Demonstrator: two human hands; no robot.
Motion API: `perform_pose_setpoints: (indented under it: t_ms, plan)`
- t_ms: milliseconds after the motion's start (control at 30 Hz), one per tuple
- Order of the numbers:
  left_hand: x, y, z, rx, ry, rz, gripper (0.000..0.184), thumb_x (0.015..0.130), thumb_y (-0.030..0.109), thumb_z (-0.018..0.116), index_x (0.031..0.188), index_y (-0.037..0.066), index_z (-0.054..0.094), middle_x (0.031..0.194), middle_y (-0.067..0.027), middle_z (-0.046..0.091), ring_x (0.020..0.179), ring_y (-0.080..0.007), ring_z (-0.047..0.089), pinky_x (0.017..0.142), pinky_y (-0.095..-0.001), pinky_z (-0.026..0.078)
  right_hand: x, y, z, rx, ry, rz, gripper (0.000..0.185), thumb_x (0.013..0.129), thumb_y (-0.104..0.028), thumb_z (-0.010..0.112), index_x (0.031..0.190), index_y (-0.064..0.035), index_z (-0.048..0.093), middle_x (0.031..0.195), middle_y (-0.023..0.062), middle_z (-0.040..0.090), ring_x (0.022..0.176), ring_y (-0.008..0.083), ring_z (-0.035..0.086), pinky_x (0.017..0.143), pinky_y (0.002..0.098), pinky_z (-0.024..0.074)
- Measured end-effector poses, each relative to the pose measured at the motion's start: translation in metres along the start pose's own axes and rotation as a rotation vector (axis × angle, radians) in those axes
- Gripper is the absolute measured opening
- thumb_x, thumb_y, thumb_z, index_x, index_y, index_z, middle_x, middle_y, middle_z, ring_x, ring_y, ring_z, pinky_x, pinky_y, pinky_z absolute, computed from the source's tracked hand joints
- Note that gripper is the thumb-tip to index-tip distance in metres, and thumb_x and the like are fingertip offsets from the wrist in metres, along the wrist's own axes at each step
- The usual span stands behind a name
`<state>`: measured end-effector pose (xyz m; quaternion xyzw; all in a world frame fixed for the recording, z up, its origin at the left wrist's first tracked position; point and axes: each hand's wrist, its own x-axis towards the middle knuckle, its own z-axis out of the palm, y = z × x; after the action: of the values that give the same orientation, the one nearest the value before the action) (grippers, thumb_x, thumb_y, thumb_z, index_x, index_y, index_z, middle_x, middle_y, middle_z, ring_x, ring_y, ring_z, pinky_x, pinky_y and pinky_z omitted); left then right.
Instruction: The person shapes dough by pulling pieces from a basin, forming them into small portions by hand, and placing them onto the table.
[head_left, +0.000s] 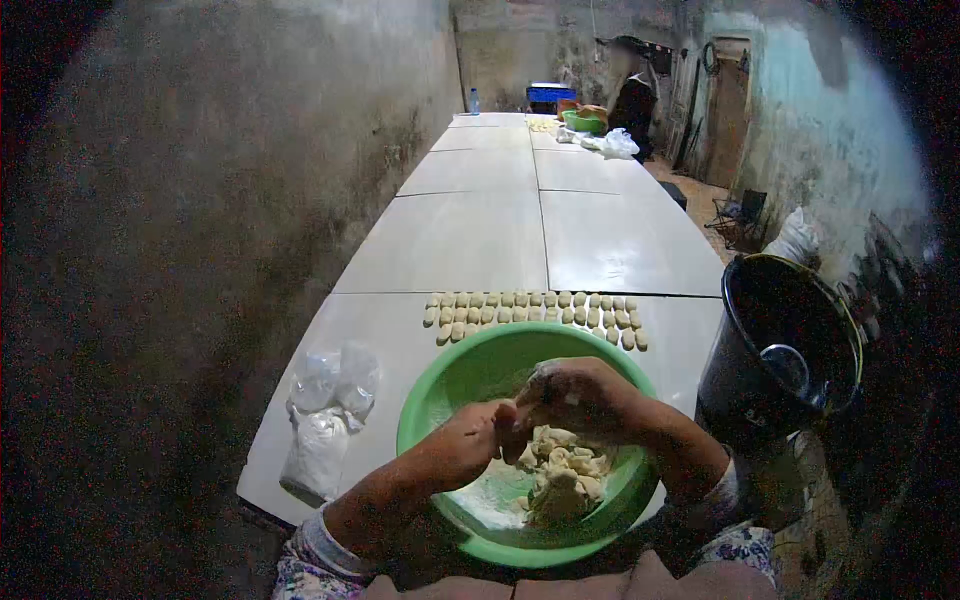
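A wide green basin (430, 505) stands at the near end of the table, dusted inside with white flour. In its right half lies a heap of pale, lumpy dough (560, 480). My left hand (478, 437) and my right hand (580, 392) meet above the basin, fingers curled together. The right hand is whitened with flour. Whatever is between the fingers is hidden by the hands. Beyond the basin's far rim, several small oblong dough pieces (520, 307) lie in rows on the table.
Clear plastic bags, one with white powder (318, 455), lie left of the basin. A black bucket (735, 375) stands at the table's right side. On the far end of the long white table (450, 240) are a blue crate (550, 93) and green bowls (585, 123); a person (632, 105) is beside them.
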<state>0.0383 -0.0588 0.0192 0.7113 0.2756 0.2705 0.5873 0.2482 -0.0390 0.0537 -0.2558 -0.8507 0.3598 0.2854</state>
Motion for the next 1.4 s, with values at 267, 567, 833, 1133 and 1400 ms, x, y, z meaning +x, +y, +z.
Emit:
perform_pose_setpoints:
  t_ms: [267, 567, 833, 1133, 1400]
  plan:
    - [-0.001, 0.015, 0.007, 0.124, 0.195, -0.079, 0.035, 0.098, 0.033, 0.039, 0.085, 0.002, 0.049, 0.071, -0.0047, 0.053, 0.065, -0.0121, 0.05, 0.062, -0.0278, 0.043, -0.001, 0.007, 0.002, 0.128, 0.059, -0.009, 0.031, 0.083, -0.008, 0.063, 0.112, -0.0031, 0.054, 0.094, 0.0122, 0.062, 0.084, 0.02, 0.059, 0.079, 0.0305, 0.0476]
    - [0.002, 0.016, 0.009, 0.059, 0.239, -0.06, 0.031, 0.097, 0.029, 0.042, 0.087, 0.001, 0.051, 0.068, -0.004, 0.051, 0.062, -0.011, 0.05, 0.058, -0.0284, 0.043, -0.003, 0.014, 0.01, -0.077, 0.072, -0.09, 0.057, 0.094, -0.037, 0.043, 0.136, -0.0011, 0.031, 0.126, 0.0251, 0.045, 0.117, 0.0355, 0.046, 0.098, 0.0406, 0.0364]
    - [0.004, 0.01, 0.016, 0.385, 0.16, 0.248, 0.03, 0.095, 0.028, 0.046, 0.096, -0.001, 0.053, 0.079, -0.012, 0.058, 0.07, -0.0193, 0.055, 0.068, -0.0337, 0.045, -0.004, 0.007, 0.006, -0.214, -0.092, 0.147, 0.045, 0.091, -0.044, 0.042, 0.095, -0.0024, 0.058, 0.077, 0.0182, 0.061, 0.07, 0.0355, 0.06, 0.066, 0.0427, 0.0464]
    - [0.0, 0.006, 0.009, -0.175, -0.054, -0.013, 0.041, 0.098, 0.039, 0.035, 0.092, 0.002, 0.051, 0.075, -0.0041, 0.052, 0.067, -0.0139, 0.048, 0.064, -0.0277, 0.042, -0.004, 0.0, 0.005, 0.028, -0.085, 0.163, 0.048, 0.094, -0.042, 0.039, 0.091, -0.0006, 0.062, 0.079, 0.0172, 0.065, 0.069, 0.0269, 0.061, 0.069, 0.0392, 0.0478]
    - [-0.003, 0.016, 0.016, 0.166, 0.052, -0.055, 0.035, 0.098, 0.032, 0.037, 0.097, -0.001, 0.049, 0.076, -0.0103, 0.054, 0.071, -0.0198, 0.054, 0.068, -0.0322, 0.045, -0.003, -0.014, 0.006, 0.171, -0.132, 0.407, 0.045, 0.094, -0.041, 0.044, 0.092, 0.0005, 0.062, 0.074, 0.0093, 0.061, 0.068, 0.0194, 0.055, 0.067, 0.0349, 0.0468]
